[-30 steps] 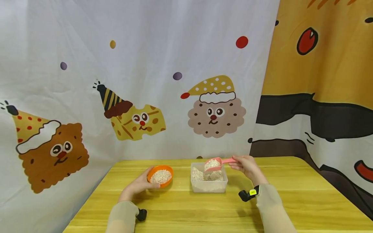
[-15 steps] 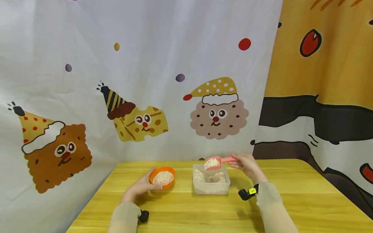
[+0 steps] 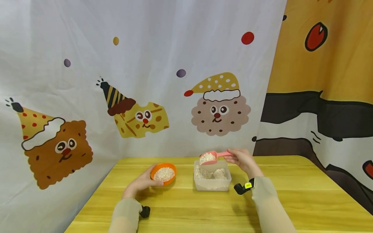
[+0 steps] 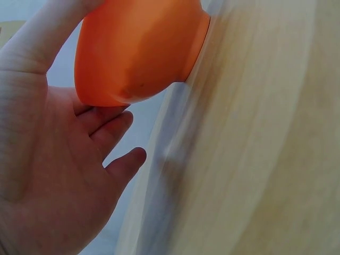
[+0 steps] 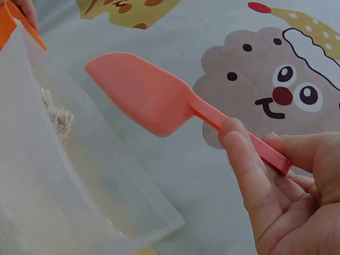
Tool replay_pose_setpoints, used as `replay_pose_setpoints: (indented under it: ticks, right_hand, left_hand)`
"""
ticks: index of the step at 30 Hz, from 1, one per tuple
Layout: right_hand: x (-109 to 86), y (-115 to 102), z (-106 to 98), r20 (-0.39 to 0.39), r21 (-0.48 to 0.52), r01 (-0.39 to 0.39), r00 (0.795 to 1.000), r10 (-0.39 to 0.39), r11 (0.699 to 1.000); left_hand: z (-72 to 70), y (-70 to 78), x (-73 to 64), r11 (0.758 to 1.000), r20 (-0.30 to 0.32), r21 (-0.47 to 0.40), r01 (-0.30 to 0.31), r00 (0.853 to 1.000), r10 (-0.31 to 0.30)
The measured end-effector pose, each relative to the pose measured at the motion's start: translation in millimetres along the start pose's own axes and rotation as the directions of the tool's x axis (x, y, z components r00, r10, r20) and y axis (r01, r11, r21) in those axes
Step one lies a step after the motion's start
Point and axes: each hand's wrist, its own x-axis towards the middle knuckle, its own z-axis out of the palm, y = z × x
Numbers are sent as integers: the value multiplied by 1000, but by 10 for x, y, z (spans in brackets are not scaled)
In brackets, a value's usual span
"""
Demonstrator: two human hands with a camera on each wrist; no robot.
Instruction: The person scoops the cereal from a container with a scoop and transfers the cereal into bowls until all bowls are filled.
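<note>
Just above the translucent tub (image 3: 212, 185), the right hand (image 3: 243, 160) pinches a flake-filled pink scoop (image 5: 143, 95), while left of the tub the left hand (image 3: 143, 181) grips an orange bowl (image 4: 141, 50).

Looks like a small curtained-off booth, hard to place in any kind of building (could pass for a playroom corner). Closed in at back and sides by printed cloth (image 3: 151, 58) with a cartoon biscuit (image 3: 52, 163), cheese (image 3: 137, 126) and cookie (image 3: 221, 123) in festive hats (image 3: 113, 95); furnished with a wood-grain surface (image 3: 186, 208).
</note>
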Motion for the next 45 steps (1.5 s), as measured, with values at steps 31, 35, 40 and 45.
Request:
replay_pose_setpoints:
  ticks: [31, 35, 40, 45]
  right_hand:
    - [210, -15, 626, 82, 56, -10, 997, 5, 998]
    - [258, -4, 724, 95, 53, -9, 995, 4, 999]
    - [299, 11, 839, 110, 66, -18, 994, 11, 998]
    - [313, -5, 949, 127, 78, -15, 992, 5, 997]
  left_hand:
    - [5, -39, -40, 1000, -12, 10, 23, 1000, -23]
    - [10, -40, -32, 1000, -13, 14, 10, 1000, -10]
    - [17, -25, -18, 1000, -12, 4, -11, 1000, 11]
    - [11, 13, -25, 1000, -18, -1, -4, 1000, 4]
